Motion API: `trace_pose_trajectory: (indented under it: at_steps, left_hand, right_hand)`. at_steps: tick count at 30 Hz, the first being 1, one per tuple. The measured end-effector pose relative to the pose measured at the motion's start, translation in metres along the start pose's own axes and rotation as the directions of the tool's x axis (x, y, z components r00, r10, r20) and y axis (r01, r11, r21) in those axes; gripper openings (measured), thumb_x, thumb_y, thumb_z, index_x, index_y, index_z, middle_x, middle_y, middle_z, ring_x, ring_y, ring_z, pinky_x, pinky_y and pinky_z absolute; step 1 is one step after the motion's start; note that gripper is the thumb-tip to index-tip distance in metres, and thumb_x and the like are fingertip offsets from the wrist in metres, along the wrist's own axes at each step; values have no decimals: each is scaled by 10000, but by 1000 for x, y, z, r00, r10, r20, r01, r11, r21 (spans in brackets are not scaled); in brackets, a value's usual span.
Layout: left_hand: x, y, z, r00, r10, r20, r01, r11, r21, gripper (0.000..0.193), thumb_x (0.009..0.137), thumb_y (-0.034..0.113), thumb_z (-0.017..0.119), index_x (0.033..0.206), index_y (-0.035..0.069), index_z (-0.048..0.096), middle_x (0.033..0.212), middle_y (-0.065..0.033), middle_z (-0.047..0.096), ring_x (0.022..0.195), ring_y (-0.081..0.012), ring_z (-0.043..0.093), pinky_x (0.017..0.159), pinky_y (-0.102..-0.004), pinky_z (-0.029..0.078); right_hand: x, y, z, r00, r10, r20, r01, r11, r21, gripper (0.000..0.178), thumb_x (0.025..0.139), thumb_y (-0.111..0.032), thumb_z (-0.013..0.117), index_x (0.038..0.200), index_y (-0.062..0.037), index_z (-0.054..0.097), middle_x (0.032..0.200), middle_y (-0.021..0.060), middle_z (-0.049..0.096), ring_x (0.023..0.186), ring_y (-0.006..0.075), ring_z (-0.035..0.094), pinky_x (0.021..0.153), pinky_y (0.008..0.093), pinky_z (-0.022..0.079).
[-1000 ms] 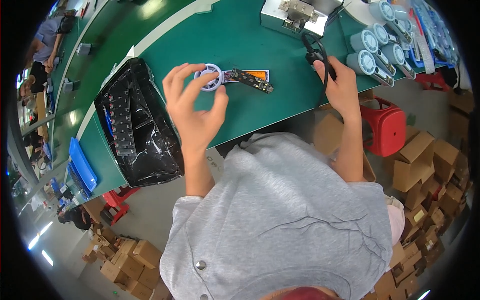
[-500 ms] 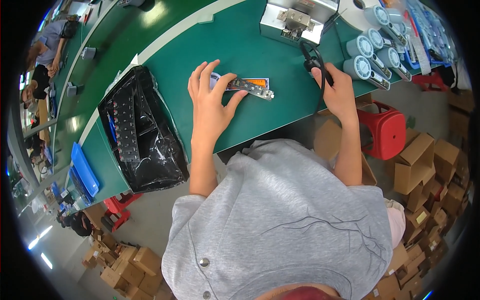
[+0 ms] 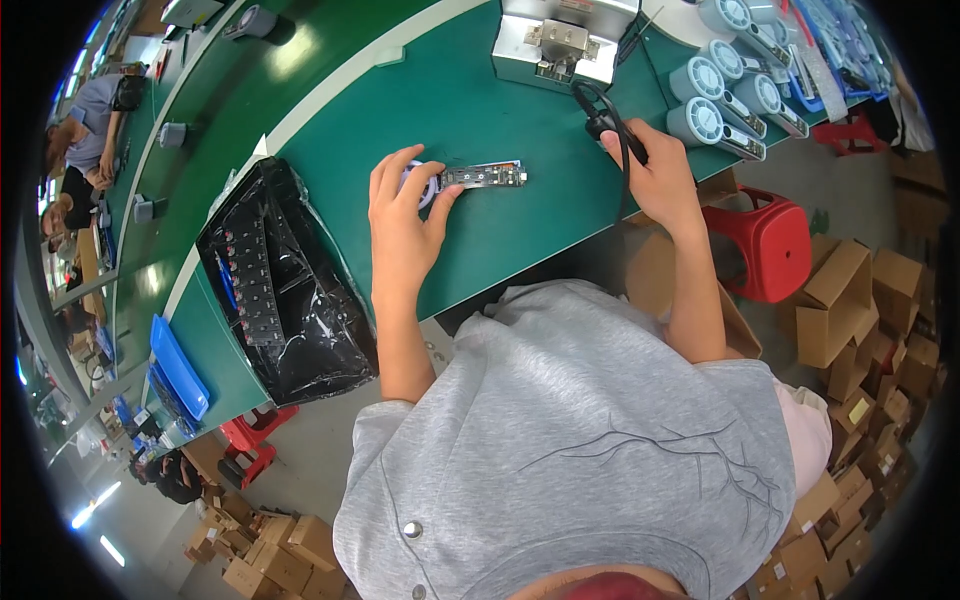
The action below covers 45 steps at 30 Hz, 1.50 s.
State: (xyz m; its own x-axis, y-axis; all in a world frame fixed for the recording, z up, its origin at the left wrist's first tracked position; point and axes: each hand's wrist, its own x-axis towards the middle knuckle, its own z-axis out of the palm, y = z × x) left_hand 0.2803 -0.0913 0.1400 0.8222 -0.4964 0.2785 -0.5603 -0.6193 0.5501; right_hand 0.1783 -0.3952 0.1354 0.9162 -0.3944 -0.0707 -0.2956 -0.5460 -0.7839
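Note:
My left hand (image 3: 403,215) is closed around what looks like a small handheld fan (image 3: 418,184) with a pale purple round head, lying on the green bench. Its fingers wrap the head, and the thumb rests by the handle's near end. A narrow circuit board (image 3: 485,175) sits lengthwise along the open handle, its free end pointing right. In my right hand (image 3: 660,180) is a black corded tool (image 3: 604,126), raised over the bench; its tip cannot be made out. Beyond the tool stands a white and silver machine (image 3: 556,55) with a metal block on its front.
Several pale blue fan-shaped units (image 3: 697,122) lie at the far right beside blue trays. A black plastic-lined tray (image 3: 300,290) with several small parts sits left of my left hand. A red stool (image 3: 770,245) and cardboard boxes (image 3: 845,310) stand beyond the bench edge.
The circuit board, tilted across the handle before, now lies in line with it, and the orange patch beside it is covered. My left thumb has drawn back toward the head. My right hand still holds the tool.

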Motion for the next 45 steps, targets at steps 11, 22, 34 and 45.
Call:
trace_pose_trajectory:
  at_steps: [11, 22, 34, 45]
  left_hand:
    - [5, 0, -3, 998, 49, 39, -48, 999, -15, 232, 880, 117, 823, 1048, 16, 701, 1288, -193, 673, 1220, -449, 597, 1151, -554, 432]
    - [-4, -6, 0, 996, 82, -21, -83, 996, -34, 353, 867, 120, 815, 1208, 67, 739, 1347, -174, 670, 1325, -422, 563, 1180, -535, 412]
    - [-58, 47, 27, 930, 251, -267, -287, 952, -104, 90, 740, 178, 747, 787, 101, 749, 941, -123, 729, 1018, -330, 694, 879, -475, 518]
    - [-120, 182, 37, 824, 559, -89, -511, 668, -542, 288, 768, 242, 744, 982, 84, 853, 988, -126, 801, 1018, -335, 740, 1025, -689, 411]
  right_hand:
    - [2, 7, 6, 998, -52, -27, 51, 998, -37, 374, 1001, -382, 736, 921, -18, 705, 783, 236, 678, 738, 452, 666, 639, 508, 486]
    - [-3, 2, 9, 998, -57, -13, 56, 997, -61, 390, 1049, -359, 712, 971, 20, 666, 713, 171, 537, 663, 168, 454, 612, 383, 438]
    - [20, 59, 2, 997, 71, -29, -73, 996, -49, 546, 1112, -521, 558, 1168, -3, 721, 996, 58, 704, 862, 136, 636, 704, 330, 539]
    - [55, 60, -46, 981, 69, -181, -87, 992, -91, 529, 1119, -485, 550, 1280, -5, 702, 1073, 68, 710, 933, 159, 651, 753, 341, 544]
